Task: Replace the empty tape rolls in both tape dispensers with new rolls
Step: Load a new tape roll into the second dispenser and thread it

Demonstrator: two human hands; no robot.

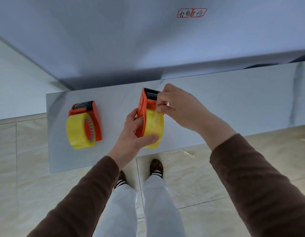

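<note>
An orange tape dispenser carrying a full yellow tape roll is held upright over the narrow grey table. My left hand grips it from below, thumb across the roll's lower edge. My right hand pinches the loose tape end at the roll's top, just below the black roller and toothed blade. A second orange dispenser lies on its side at the table's left, loaded with another full yellow roll.
The table is narrow, with its near edge close to my legs and its left end beside the second dispenser. A pale wall with a red-outlined label stands behind. Beige floor tiles lie below; a clear wrapper scrap lies on them.
</note>
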